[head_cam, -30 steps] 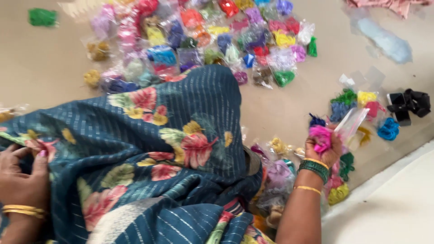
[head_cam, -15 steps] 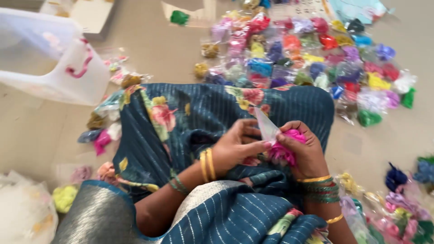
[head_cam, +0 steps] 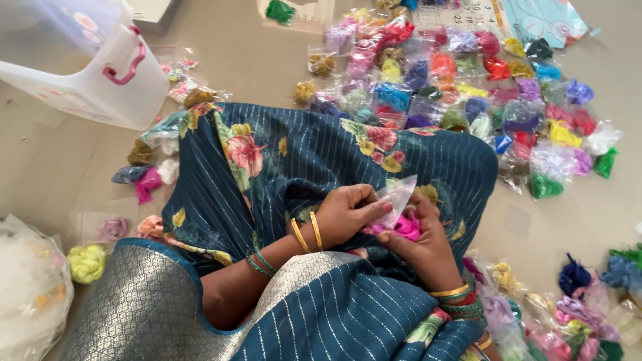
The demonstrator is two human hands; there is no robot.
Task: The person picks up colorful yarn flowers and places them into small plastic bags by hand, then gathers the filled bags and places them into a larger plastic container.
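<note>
Left hand [head_cam: 348, 215] pinches clear packet [head_cam: 398, 194]; right hand [head_cam: 424, 246] grips pink tuft [head_cam: 402, 226]. Tan floor [head_cam: 67, 160] strewn with coloured packets [head_cam: 468, 80]; white tub [head_cam: 80, 67] top-left.

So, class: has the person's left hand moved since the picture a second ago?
Yes. The left hand has come off the blue floral cloth's left edge to the lap, meeting the right hand at the pink fibre tuft.

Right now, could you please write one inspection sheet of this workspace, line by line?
Surface: beige floor, partly covered.
Job's things: clear small packet and pink fibre tuft, over the lap in blue floral cloth.
Clutter: many coloured tufts in packets; loose tufts; yellow tuft.
Grippers: left hand pinches the packet; right hand holds the pink tuft.
Cables: nothing seen.
Surroundings: white plastic box with pink latch; white fluffy bag.
</note>
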